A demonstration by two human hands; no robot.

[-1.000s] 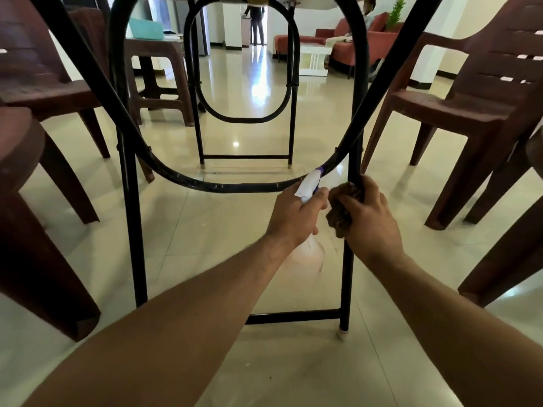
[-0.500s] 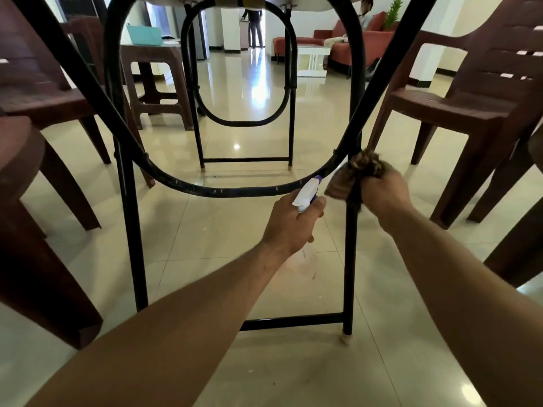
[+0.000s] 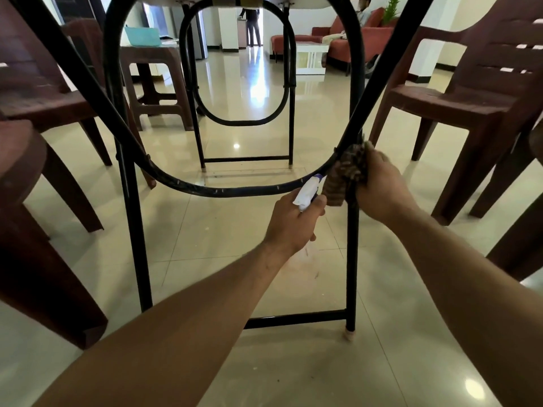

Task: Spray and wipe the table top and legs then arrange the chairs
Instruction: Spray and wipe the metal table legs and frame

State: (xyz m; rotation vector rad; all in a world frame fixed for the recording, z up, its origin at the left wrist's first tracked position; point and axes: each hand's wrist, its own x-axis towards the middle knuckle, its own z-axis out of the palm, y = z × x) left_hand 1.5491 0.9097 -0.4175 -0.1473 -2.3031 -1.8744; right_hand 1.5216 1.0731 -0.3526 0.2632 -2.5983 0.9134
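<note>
I look low under the table at its black metal leg frame (image 3: 132, 230). My left hand (image 3: 291, 221) grips a white spray bottle (image 3: 307, 193) with a blue nozzle, its tip close to the curved brace (image 3: 235, 190). My right hand (image 3: 382, 186) holds a brown patterned cloth (image 3: 346, 171) wrapped against the right upright leg (image 3: 352, 259) where the brace joins it. The cloth hides that joint. The table top's underside (image 3: 308, 2) shows only as a pale strip at the top edge.
Brown plastic chairs stand close on the left (image 3: 35, 259) and right (image 3: 470, 92). A brown stool (image 3: 152, 80) with a teal basket sits behind left. The far leg frame (image 3: 246, 121), red sofas (image 3: 352, 42) and a person's legs in a doorway lie beyond on the glossy tiled floor.
My right hand slid the cloth up the right leg from below the brace to the joint. My left hand and the spray bottle stayed about where they were.
</note>
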